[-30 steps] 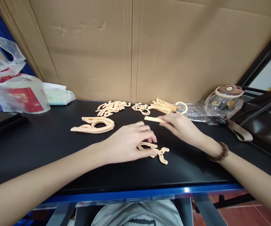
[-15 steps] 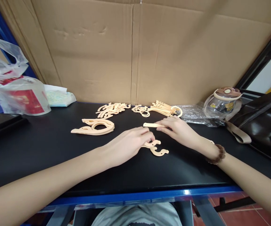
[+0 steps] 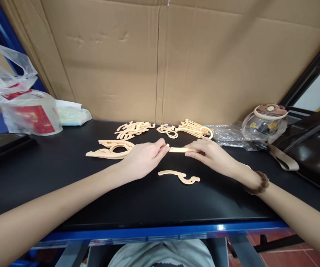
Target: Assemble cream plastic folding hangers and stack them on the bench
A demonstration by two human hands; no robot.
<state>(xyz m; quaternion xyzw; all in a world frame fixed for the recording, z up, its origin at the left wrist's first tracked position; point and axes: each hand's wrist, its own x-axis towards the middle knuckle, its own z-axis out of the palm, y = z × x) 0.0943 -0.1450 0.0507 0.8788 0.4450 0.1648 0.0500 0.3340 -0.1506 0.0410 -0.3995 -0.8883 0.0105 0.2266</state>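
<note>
As the right grip point(image 3: 208, 151) holds it, the bar point(image 3: 177, 150) juts leftward.

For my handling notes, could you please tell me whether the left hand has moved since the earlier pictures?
Yes: the left hand has moved forward, toward the cardboard panel, and slightly left.

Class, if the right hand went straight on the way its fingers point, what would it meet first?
Most likely the left hand. The right hand grips a pale strip whose free end points at the left hand's fingers; whether a gap remains there is hard to judge from this view.
</note>
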